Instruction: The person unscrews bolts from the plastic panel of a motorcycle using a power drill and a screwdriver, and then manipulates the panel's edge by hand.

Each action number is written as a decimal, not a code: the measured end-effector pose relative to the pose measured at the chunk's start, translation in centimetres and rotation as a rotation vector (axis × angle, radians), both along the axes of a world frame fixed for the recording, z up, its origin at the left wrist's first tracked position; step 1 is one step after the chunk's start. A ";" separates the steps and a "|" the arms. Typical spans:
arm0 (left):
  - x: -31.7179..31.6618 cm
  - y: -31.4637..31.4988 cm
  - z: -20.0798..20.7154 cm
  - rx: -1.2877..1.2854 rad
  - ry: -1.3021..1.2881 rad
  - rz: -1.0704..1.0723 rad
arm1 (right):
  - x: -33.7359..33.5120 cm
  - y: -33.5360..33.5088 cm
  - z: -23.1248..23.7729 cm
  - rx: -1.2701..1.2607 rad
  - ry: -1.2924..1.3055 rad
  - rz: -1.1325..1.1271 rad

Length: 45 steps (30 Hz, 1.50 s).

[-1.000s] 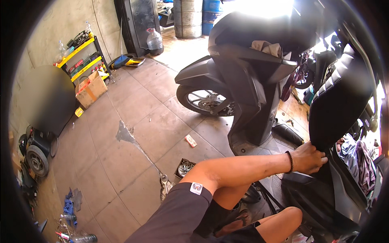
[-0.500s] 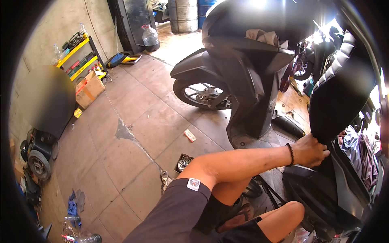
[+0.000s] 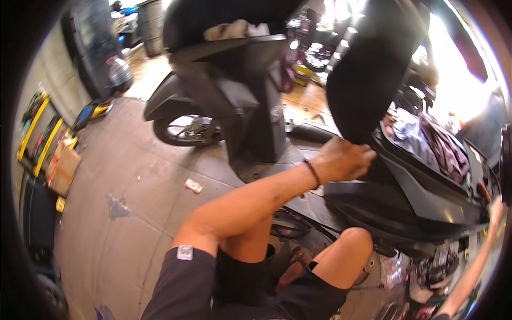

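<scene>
A dark grey scooter stands in front of me with its black seat tipped up. My left hand, a dark bracelet at its wrist, is closed on the front edge of the side body panel, just below the seat's hinge end. At the far right, my right hand reaches to the tail end of that panel. It is small and smeared there, so its grip is unclear. Bunched grey and mauve cloths fill the compartment under the seat.
The scooter's front wheel is at left. A red-and-white packet lies on the tiled floor. Farther left are a cardboard box, a yellow-edged tool rack and a large plastic bottle. Parts and a plastic bag lie lower right.
The view has swung right, so the scooter sits farther left in the picture. My left hand keeps its hold on the panel edge. My right hand has come into view at the tail.
</scene>
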State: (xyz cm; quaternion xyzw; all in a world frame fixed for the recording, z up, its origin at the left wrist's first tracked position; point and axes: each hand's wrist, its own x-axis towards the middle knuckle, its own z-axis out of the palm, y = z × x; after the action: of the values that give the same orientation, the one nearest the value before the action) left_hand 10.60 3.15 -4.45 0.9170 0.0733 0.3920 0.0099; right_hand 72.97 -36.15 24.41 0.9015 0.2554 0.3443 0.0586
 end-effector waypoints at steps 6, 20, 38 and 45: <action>-0.6 -0.1 0.9 -0.011 -0.002 -0.014 | -0.1 -0.3 -1.3 0.000 0.025 0.001; -0.7 -0.2 1.2 -0.017 -0.029 -0.052 | -1.0 -2.4 -0.9 -0.033 0.065 -0.027; -1.2 -0.3 1.2 -0.068 0.047 -0.054 | -2.6 -1.5 0.9 -0.044 0.087 -0.097; -1.2 -0.2 1.2 -0.056 0.084 -0.029 | -3.6 -1.5 -0.2 -0.041 0.103 -0.096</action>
State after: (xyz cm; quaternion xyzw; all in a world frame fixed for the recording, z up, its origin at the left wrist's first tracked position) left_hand 9.38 2.98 -3.21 0.9329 0.0712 0.3509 0.0381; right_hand 69.35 -37.65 24.17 0.9279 0.2216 0.2889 0.0800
